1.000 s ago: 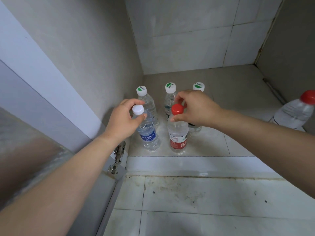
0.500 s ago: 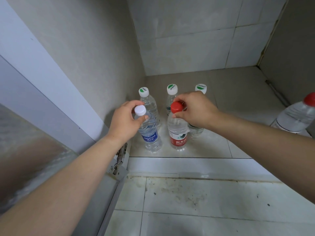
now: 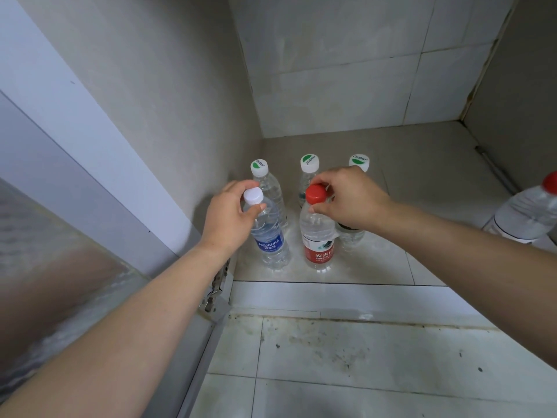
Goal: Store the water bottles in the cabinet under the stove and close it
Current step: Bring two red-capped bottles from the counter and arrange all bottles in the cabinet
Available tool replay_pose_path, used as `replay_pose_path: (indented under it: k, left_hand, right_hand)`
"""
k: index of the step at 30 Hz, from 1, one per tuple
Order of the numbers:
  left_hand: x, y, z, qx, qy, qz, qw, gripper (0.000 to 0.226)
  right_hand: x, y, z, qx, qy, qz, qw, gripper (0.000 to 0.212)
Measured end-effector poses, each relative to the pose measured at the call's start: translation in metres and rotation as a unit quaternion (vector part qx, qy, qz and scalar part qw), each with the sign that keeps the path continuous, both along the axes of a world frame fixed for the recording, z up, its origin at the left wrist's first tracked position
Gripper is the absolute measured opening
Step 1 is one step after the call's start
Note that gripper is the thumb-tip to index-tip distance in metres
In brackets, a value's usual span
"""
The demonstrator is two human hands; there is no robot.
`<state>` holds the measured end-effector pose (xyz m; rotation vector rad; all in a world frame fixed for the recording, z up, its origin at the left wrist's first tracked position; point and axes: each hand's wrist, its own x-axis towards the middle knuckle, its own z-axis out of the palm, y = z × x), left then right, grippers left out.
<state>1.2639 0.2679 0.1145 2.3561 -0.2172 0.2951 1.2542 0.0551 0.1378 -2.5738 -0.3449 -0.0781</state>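
Inside the open cabinet (image 3: 422, 182), two bottles stand upright near the front left. My left hand (image 3: 229, 215) grips the neck of the blue-label bottle (image 3: 269, 236) with a white cap. My right hand (image 3: 349, 200) pinches the neck of the red-label bottle (image 3: 318, 239) just under its red cap. Behind them stand three clear bottles with green-and-white caps: the left one (image 3: 266, 184), the middle one (image 3: 308, 170), and the right one (image 3: 351, 236), partly hidden by my right hand.
A larger bottle with a red cap (image 3: 530, 212) leans in at the right edge. The cabinet door (image 3: 60, 267) hangs open at the left on a metal hinge (image 3: 217, 285). Stained floor tiles (image 3: 361, 357) lie in front of the cabinet sill.
Both hands stay on their bottles. The two bottles sit slightly nearer the front as the view shifted a little; no grip was released.
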Motion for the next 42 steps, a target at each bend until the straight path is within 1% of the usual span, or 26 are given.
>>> replay_pose_path:
  k: [6, 11, 15, 20, 23, 27, 28, 30, 31, 32, 35, 37, 42]
  left_hand:
    - [0.003, -0.003, 0.003, 0.034, 0.001, -0.003, 0.999, 0.036]
    - [0.001, -0.01, 0.009, 0.099, 0.002, -0.011, 0.995, 0.038]
    - [-0.006, -0.029, 0.031, 0.108, -0.044, -0.027, 0.993, 0.041]
    - [-0.011, -0.07, 0.051, 0.145, -0.077, -0.096, 0.982, 0.045]
    - [-0.008, -0.089, 0.045, 0.178, -0.057, -0.112, 0.976, 0.043]
    - [-0.007, -0.106, 0.031, 0.22, 0.009, -0.107, 0.97, 0.033]
    - [-0.007, -0.109, 0.028, 0.225, 0.015, -0.108, 0.968, 0.031]
    - [-0.009, -0.113, 0.024, 0.233, 0.014, -0.105, 0.967, 0.028]
    - [-0.009, -0.114, 0.023, 0.235, 0.011, -0.1, 0.967, 0.028]
    - [-0.01, -0.114, 0.022, 0.234, 0.008, -0.095, 0.968, 0.028]
    - [-0.011, -0.113, 0.021, 0.225, 0.006, -0.089, 0.97, 0.03]
    - [-0.011, -0.111, 0.02, 0.221, 0.007, -0.092, 0.971, 0.03]
    - [-0.009, -0.103, 0.017, 0.202, 0.003, -0.107, 0.974, 0.028]
  right_hand:
    - [0.0, -0.002, -0.002, -0.011, -0.007, 0.012, 1.0, 0.039]
    - [-0.005, -0.015, 0.004, -0.041, -0.033, 0.015, 0.999, 0.051]
    - [-0.02, -0.035, 0.009, -0.044, -0.042, 0.018, 0.998, 0.053]
    - [-0.043, -0.088, 0.022, -0.059, -0.063, -0.024, 0.996, 0.053]
    - [-0.054, -0.133, 0.027, -0.086, -0.07, -0.072, 0.991, 0.052]
    - [-0.073, -0.199, 0.02, -0.152, -0.017, -0.14, 0.978, 0.048]
    - [-0.076, -0.213, 0.016, -0.164, -0.004, -0.149, 0.975, 0.044]
    - [-0.081, -0.23, 0.012, -0.174, 0.005, -0.159, 0.972, 0.027]
    - [-0.081, -0.235, 0.011, -0.173, 0.007, -0.166, 0.971, 0.021]
    - [-0.081, -0.239, 0.009, -0.167, 0.006, -0.171, 0.971, 0.022]
    - [-0.077, -0.244, 0.007, -0.135, 0.0, -0.209, 0.969, 0.037]
    - [-0.075, -0.244, 0.009, -0.107, 0.001, -0.225, 0.969, 0.037]
    - [-0.071, -0.217, 0.02, -0.093, -0.001, -0.185, 0.978, 0.034]
